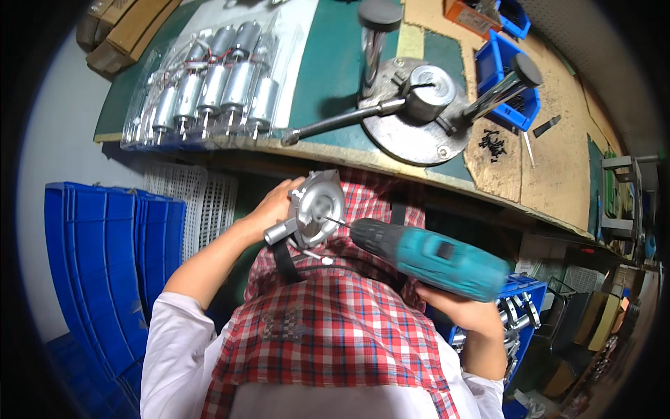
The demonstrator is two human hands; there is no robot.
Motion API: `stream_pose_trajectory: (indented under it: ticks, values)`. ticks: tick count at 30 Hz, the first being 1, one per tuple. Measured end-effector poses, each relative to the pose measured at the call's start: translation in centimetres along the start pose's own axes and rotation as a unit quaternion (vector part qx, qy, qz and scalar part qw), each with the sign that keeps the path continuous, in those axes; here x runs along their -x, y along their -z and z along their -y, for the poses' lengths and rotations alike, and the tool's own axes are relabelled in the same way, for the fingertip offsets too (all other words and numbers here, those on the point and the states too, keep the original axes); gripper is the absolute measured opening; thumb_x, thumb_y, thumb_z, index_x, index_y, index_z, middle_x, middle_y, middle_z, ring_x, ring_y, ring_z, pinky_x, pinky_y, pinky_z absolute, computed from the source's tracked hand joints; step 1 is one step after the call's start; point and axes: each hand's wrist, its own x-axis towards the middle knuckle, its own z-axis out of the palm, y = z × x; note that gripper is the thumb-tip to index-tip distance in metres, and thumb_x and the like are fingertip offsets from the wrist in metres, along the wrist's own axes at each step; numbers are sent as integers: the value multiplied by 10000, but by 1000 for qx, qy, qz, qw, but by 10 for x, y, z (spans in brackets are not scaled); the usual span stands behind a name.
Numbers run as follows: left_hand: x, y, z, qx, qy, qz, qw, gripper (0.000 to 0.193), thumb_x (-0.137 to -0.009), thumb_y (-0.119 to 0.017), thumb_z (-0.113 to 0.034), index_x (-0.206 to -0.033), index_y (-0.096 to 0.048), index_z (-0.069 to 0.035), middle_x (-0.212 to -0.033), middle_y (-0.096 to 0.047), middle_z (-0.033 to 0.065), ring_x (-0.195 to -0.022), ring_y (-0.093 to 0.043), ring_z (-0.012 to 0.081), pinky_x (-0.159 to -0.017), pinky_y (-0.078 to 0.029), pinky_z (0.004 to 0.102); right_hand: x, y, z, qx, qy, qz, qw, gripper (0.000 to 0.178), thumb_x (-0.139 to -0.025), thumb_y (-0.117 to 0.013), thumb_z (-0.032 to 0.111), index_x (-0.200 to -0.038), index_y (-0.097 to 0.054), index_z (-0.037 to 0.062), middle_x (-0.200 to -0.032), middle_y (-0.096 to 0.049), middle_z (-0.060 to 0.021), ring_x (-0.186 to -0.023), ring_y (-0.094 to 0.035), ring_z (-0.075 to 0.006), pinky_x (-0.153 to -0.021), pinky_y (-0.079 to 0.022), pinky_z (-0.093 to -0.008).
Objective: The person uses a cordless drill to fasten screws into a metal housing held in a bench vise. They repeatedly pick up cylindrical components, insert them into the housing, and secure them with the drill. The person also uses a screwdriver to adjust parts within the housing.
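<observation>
My left hand (273, 209) holds a round silver metal housing (317, 206) with a small motor (281, 231) sticking out of its lower left, held in front of my chest below the bench edge. My right hand (466, 313) grips a teal and black cordless screwdriver (429, 255), lying sideways. Its thin bit (333, 221) points left and touches the face of the housing. A red checked apron (328, 321) covers my chest under both hands.
On the green bench mat (328, 63) lie a clear bag of several silver cylindrical motors (209, 91) and a round metal press fixture with long handles (419, 112). Loose black screws (493, 143) sit beside a blue bin (506, 80). Stacked blue crates (105, 258) stand at left; another blue bin of metal parts (520, 314) at right.
</observation>
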Motion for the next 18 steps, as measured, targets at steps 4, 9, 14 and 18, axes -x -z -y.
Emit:
stream_pose_trajectory:
  ticks: [4,9,14,18]
  values:
    - [6,14,-28,252,127,81,956,369,-903,-683,-200,-1226,-604,-40,-1112,-675,64,-1008,-615,130,-852,-517,286,50,57,12,-194,42,-164,966,728,-668,-797,-112,-1327,-502,-22,-1090,-673,-212,-919,-678,-285,-791,-561,-398]
    - [-33,38,-103,659,81,112,740,424,-926,-665,-187,-1310,-536,-65,-1243,-618,76,-1094,-605,171,-923,-526,333,53,83,58,-130,202,-389,890,497,-879,-650,197,-1296,-528,-43,-1037,-650,-156,-808,-626,-181,-668,-504,-272]
    - [-128,34,-142,492,-142,-70,856,444,-1003,-541,-271,-1388,-457,-66,-1295,-573,120,-1121,-601,247,-930,-534,370,31,127,33,-86,182,-505,839,372,-898,-701,160,-1217,-616,-12,-1067,-668,-75,-903,-654,-170,-815,-519,-299]
    - [-201,16,-142,79,-326,-282,899,317,-959,-581,-89,-1265,-510,-37,-1182,-584,96,-1041,-579,192,-891,-517,314,0,185,-33,28,118,-569,814,441,-857,-772,136,-1226,-591,-25,-1070,-669,-89,-1003,-628,-183,-920,-471,-334]
